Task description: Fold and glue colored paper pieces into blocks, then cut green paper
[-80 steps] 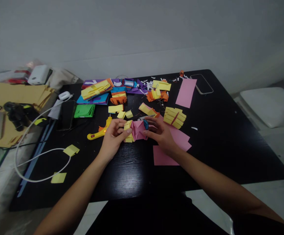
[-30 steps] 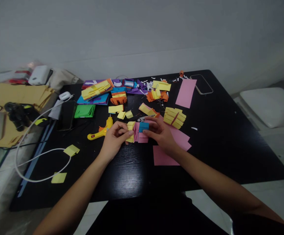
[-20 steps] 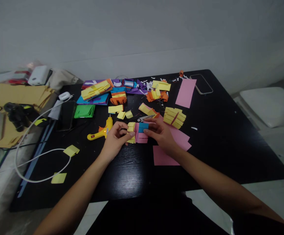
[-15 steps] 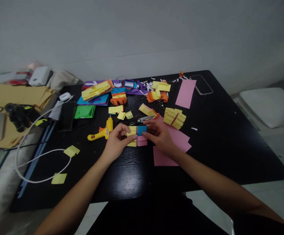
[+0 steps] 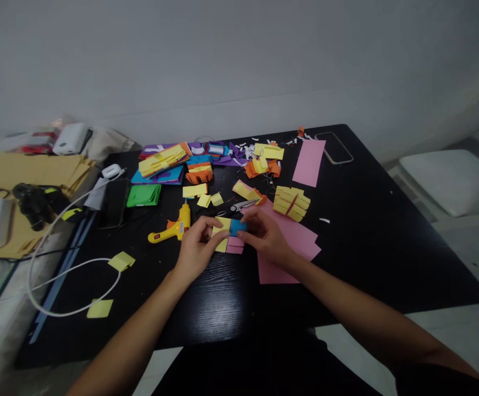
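Between my two hands is a small piece of folded paper in yellow, blue and pink sections. My left hand [image 5: 199, 245] is closed, pinching the yellow paper [image 5: 221, 243] at its left side. With thumb and fingers, my right hand [image 5: 266, 234] grips the blue paper [image 5: 237, 226] at the right. Below the blue part shows a pink paper section [image 5: 235, 245]. Just beyond the hands lie scissors [image 5: 241, 205], partly hidden. A yellow glue gun [image 5: 176, 226] rests left of my left hand. Pink sheets [image 5: 282, 269] lie under and beside my right hand.
Behind are stacked yellow strips [image 5: 165, 159], a green paper stack [image 5: 143, 195], orange pieces [image 5: 200, 174] and white scraps [image 5: 249, 151]. A slit yellow piece [image 5: 291, 203] sits to the right. A white cable [image 5: 74, 264] loops at left near a phone [image 5: 114, 202]. A clear phone case [image 5: 338, 149] lies far right.
The held paper has tilted slightly, its lower edge swinging left. Both hands keep hold of it. The whole view has shifted a little.
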Demonstrator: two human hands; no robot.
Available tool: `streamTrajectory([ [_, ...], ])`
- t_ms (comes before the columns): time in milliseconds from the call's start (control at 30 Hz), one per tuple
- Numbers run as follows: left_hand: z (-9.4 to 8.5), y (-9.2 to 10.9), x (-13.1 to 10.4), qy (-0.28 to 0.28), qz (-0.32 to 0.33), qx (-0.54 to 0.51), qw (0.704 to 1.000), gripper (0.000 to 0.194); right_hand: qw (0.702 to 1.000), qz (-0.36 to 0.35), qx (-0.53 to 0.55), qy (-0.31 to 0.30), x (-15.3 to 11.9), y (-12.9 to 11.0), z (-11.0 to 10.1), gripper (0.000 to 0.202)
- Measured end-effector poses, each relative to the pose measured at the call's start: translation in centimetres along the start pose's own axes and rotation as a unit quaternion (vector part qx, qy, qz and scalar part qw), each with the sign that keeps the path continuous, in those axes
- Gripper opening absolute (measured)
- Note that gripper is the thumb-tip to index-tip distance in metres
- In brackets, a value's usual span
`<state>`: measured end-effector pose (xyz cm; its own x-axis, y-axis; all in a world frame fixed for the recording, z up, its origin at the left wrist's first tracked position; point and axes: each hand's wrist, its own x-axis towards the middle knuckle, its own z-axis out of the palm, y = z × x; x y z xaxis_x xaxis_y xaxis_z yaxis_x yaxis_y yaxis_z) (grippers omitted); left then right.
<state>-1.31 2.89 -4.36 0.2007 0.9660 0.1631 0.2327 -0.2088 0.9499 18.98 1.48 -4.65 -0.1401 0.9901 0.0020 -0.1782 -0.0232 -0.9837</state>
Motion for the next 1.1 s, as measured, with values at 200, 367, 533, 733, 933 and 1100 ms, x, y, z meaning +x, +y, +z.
streamTrajectory([
  [200, -0.2, 0.0, 0.1, -0.002, 0.008, 0.027, 1.0, 0.022, 0.997, 0.029, -0.005, -0.068, -0.3, 0.0, 0.2, 0.035],
  [367, -0.2, -0.1, 0.1, -0.008, 0.011, 0.04, 0.999, 0.02, 0.995, 0.04, -0.013, -0.085, -0.2, 0.7, 0.0, 0.037],
  [533, -0.3, 0.0, 0.1, -0.025, 0.034, 0.048, 0.998, 0.023, 0.998, 0.037, 0.004, -0.059, 0.5, 1.3, -0.4, 0.04],
  [733, -0.1, 0.1, 0.5, 0.0, 0.051, 0.045, 0.998, 0.02, 0.997, 0.019, -0.033, -0.06, 0.6, 1.1, 0.0, 0.043],
  [933, -0.1, -0.1, 0.4, 0.001, 0.034, 0.022, 0.999, 0.024, 0.995, -0.016, -0.096, -0.027, 0.4, -0.8, -0.5, 0.038],
  [1100, -0.4, 0.0, 0.5, -0.019, 0.002, 0.03, 0.999, 0.025, 0.985, -0.048, -0.137, 0.089, 0.5, -4.4, -5.6, 0.045],
])
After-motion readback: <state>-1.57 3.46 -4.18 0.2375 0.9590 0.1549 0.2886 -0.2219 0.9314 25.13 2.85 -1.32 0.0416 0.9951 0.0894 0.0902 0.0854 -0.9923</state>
